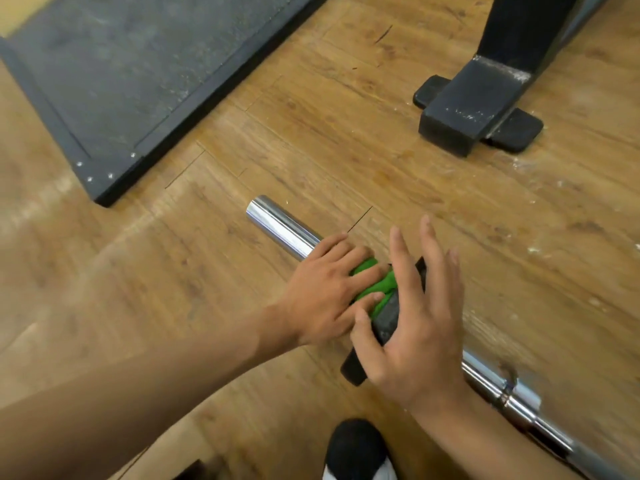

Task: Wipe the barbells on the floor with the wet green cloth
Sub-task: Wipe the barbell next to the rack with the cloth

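You're pressing the green cloth (377,285) onto the barbell (280,226) lying mid-floor (346,150) with your left hand (322,292), fingers laid flat, beside the black plate (386,322), while your right hand (415,334), fingers spread, is bracing that plate, probably stopping the bar from rolling.

Location type: gym, free-weights area. Identifying features in front of me:

1. A barbell (282,226) lies on the floor, chrome sleeve end exposed, with a black weight plate (389,322) loaded on it.
2. A dark rubber platform mat (104,81) with a screwed-down border occupies the upper left.
3. The black steel foot (467,109) of a piece of equipment stands on a rubber pad (519,129) at upper right.
4. The floor (346,150) is worn wood-look plank, marked with white specks (533,250).
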Motion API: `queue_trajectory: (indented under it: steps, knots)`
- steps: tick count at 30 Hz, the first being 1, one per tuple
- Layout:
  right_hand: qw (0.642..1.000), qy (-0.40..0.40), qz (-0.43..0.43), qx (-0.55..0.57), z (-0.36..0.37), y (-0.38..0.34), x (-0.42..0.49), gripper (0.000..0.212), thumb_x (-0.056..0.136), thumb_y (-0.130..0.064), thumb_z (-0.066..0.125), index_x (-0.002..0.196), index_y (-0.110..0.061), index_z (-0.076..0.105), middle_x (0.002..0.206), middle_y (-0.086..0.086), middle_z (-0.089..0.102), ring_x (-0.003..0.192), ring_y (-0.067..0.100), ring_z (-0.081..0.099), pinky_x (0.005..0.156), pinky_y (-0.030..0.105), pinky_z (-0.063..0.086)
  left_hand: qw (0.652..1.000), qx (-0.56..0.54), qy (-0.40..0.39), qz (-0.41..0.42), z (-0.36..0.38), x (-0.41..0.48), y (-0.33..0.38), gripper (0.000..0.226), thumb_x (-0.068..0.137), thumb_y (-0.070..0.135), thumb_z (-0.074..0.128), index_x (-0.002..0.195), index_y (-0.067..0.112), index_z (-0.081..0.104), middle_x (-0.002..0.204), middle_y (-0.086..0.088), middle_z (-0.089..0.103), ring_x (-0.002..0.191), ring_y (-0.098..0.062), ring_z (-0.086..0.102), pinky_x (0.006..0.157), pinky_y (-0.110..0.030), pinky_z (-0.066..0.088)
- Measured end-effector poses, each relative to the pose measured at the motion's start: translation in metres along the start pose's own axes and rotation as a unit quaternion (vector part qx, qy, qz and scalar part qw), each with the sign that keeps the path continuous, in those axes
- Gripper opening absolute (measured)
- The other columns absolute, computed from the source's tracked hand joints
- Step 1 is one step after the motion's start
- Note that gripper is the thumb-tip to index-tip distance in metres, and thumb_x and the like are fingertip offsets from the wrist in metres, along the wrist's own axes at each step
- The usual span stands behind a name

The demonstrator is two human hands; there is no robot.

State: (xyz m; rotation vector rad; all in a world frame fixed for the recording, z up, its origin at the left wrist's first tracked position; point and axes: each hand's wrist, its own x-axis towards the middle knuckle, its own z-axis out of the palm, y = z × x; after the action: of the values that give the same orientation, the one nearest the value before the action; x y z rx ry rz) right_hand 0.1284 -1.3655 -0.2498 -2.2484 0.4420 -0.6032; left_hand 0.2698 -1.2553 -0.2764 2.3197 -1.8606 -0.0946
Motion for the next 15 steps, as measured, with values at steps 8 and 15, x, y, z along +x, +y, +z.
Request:
queue_trajectory:
  steps: [8, 15]
  knots:
    - [0.994, 0.019, -0.096, -0.041, 0.015, -0.003, -0.026, 0.088, 0.079, -0.034, 0.069, 0.156, -0.015, 0.032, 0.161, 0.027, 0.033, 0.149, 0.038, 0.037, 0.124, 0.060, 0.019, 0.985, 0.059, -0.042, -0.155, -0.013, -0.009, -0.029, 0.057, 0.105, 0.060, 0.029, 0.105, 0.019, 0.069, 0.098, -0.003, 0.059, 0.092, -0.030, 0.057, 0.112, -0.050, 0.036]
    - [0.998, 0.020, -0.063, -0.024, 0.014, -0.005, -0.023, 0.087, 0.080, -0.033, 0.067, 0.157, -0.011, 0.030, 0.162, 0.025, 0.033, 0.152, 0.036, 0.033, 0.127, 0.057, 0.016, 0.999, -0.004, -0.013, -0.050, -0.001, -0.012, 0.011, 0.060, 0.109, 0.051, 0.022, 0.127, 0.017, 0.067, 0.112, -0.005, 0.062, 0.102, -0.026, 0.056, 0.119, -0.050, 0.031]
